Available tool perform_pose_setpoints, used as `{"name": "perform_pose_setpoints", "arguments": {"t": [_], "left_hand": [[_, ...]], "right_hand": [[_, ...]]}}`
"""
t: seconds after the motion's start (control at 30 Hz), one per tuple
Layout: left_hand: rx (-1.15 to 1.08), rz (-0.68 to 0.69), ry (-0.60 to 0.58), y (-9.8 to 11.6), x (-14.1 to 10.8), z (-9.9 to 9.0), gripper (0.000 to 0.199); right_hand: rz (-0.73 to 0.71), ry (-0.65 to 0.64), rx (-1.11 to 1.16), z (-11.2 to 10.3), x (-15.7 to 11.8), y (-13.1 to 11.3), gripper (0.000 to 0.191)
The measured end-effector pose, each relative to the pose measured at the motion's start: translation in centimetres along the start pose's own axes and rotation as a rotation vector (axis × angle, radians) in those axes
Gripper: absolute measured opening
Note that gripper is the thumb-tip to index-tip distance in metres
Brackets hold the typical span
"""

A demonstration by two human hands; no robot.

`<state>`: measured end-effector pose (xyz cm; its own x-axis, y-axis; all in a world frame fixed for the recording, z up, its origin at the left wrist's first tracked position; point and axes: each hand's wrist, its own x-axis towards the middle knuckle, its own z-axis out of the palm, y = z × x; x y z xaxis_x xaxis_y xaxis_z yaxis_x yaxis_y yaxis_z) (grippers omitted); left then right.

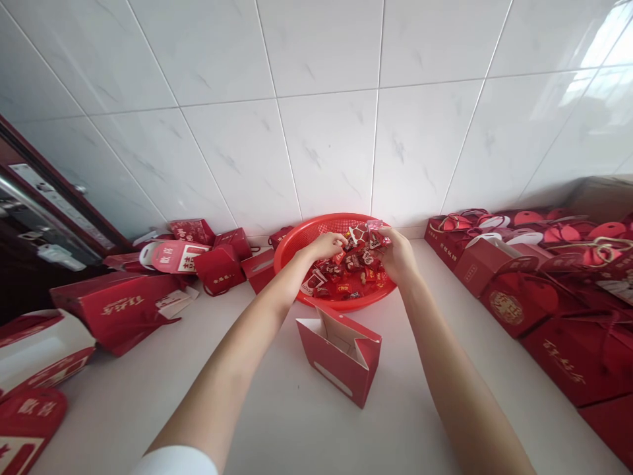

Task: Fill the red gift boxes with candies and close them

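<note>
A red plastic basket [341,305] stands against the wall with many wrapped candies [352,262] inside. My left hand [325,247] is over its left part, fingers curled inward close to a red wrapper; whether it grips anything is hidden. On the basket's right side my right hand [397,256] is closed on a pink-wrapped candy [376,226], thumb and fingers around its lower part. Between my forearms a red paper gift box [336,359] stands upright on the white counter [277,422]. Its top is open, and neither hand touches it.
On the left lie several red boxes, among them a large one [119,307] and an open one [44,349] with a white inside. Rows of red gift boxes [558,356] with cord handles line the right side. White wall tiles [326,145] rise behind the basket.
</note>
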<state>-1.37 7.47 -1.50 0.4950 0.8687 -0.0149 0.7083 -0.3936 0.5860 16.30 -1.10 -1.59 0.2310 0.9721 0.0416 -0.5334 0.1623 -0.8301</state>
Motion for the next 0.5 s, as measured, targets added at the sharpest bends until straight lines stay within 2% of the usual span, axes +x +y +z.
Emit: {"name": "perform_pose_setpoints", "arguments": {"t": [0.1, 0.23, 0.37, 0.5], "left_hand": [[0.059, -0.059, -0.014, -0.48, -0.01, -0.09, 0.008], [0.126, -0.123, -0.108, -0.90, -0.07, 0.05, 0.006], [0.168, -0.161, -0.213, -0.88, 0.18, 0.45, 0.025], [0.176, -0.191, -0.253, -0.93, 0.31, 0.80, 0.044]], "right_hand": [[0.005, -0.005, -0.006, -0.04, 0.04, 0.09, 0.014], [-0.008, -0.023, -0.008, -0.13, 0.10, 0.20, 0.016], [-0.014, -0.019, -0.014, -0.12, 0.06, 0.15, 0.017], [-0.005, -0.018, -0.001, -0.07, -0.02, 0.06, 0.017]]}}
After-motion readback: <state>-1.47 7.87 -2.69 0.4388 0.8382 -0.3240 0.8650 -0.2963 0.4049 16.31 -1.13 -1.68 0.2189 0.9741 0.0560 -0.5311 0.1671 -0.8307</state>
